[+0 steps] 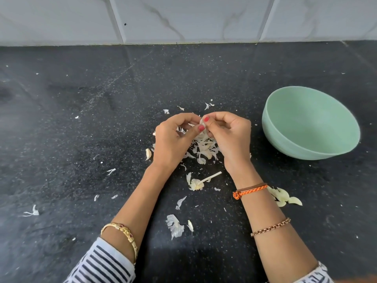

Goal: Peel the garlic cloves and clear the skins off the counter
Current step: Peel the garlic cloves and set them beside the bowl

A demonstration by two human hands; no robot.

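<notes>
Both hands meet over the middle of the black counter, thumbs tip to tip on one garlic clove. Left hand has its fingers curled round the clove from the near-left side; right hand closes in from the right, its thumb and forefinger pinching the papery skin at the top. Only a pale sliver of the clove shows between the two red thumbnails, so which way its long axis runs cannot be told. Neither hand is nearer — both touch it — and the coming pull looks like the right hand's, tearing skin away to the right while the left holds firm.

Directly below the hands lies a heap of skins, with more scraps scattered toward the person and a stripped stalk between the forearms. A green bowl stands well apart to the right, seemingly empty. Both wrists are raised, forearms angling in from the near edge — clearing the counter has not yet begun.
</notes>
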